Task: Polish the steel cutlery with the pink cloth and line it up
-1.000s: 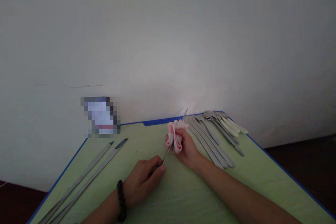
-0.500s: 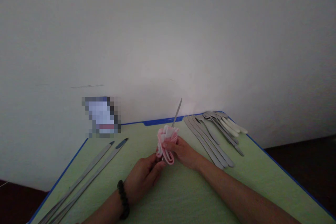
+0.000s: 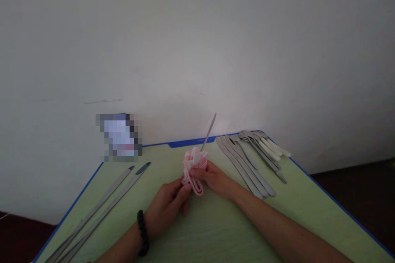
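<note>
A slim metal piece of cutlery (image 3: 210, 130) slants up and to the right from a bunched pink-and-white cloth (image 3: 195, 157). Its lower part is hidden by the cloth and my fingers, so its kind does not show. My right hand (image 3: 212, 176) is closed on the cloth from the right, thumb lying across the folds. Below and to the left, my left hand (image 3: 173, 197) is closed at the lower end of the bundle, thumb against the cloth. What its fingers grip underneath is hidden.
Several pieces of metal cutlery (image 3: 243, 164) lie on the green table (image 3: 210, 230) at right, some with white handles (image 3: 271, 150). Long metal knives (image 3: 114, 197) lie at left. A pixelated upright object (image 3: 119, 135) stands at the back left, before the wall (image 3: 197, 49).
The cloth has shifted slightly left and down in my hands, and the cutlery tip stands a little higher and farther right. My left hand has moved slightly left.
</note>
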Available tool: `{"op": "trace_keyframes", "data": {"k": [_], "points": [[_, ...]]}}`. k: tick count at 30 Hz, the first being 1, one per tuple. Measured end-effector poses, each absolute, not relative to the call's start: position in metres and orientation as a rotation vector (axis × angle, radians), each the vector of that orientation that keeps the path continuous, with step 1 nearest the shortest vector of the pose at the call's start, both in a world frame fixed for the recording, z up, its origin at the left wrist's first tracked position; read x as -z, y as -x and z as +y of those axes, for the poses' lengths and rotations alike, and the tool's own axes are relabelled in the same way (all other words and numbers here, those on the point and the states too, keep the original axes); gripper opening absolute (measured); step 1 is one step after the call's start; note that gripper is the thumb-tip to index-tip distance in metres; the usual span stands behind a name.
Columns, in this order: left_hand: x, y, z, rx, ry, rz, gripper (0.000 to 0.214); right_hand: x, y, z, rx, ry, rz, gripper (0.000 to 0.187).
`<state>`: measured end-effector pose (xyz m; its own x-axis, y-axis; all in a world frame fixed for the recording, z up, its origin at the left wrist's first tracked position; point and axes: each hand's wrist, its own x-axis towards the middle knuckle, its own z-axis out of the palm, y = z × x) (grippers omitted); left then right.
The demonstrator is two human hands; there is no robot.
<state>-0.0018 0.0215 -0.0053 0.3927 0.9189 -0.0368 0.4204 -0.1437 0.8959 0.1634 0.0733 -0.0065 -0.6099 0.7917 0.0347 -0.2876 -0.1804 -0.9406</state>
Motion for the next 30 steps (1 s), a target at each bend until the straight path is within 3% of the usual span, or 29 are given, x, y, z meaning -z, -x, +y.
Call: {"op": "trace_keyframes", "data": {"k": [23,30], "points": [[0.0007,-0.0001,0.0226,-0.671,-1.753,1.235,0.047,0.003,-0.1605,0.0707,-1.816,0.65,-1.307,0.03],[0.0017,0.001,0.0201,-0.6,-1.774,1.284,0.047,0.0061,-0.1569,0.0735,-1.874,0.644,-1.038,0.029]]}}
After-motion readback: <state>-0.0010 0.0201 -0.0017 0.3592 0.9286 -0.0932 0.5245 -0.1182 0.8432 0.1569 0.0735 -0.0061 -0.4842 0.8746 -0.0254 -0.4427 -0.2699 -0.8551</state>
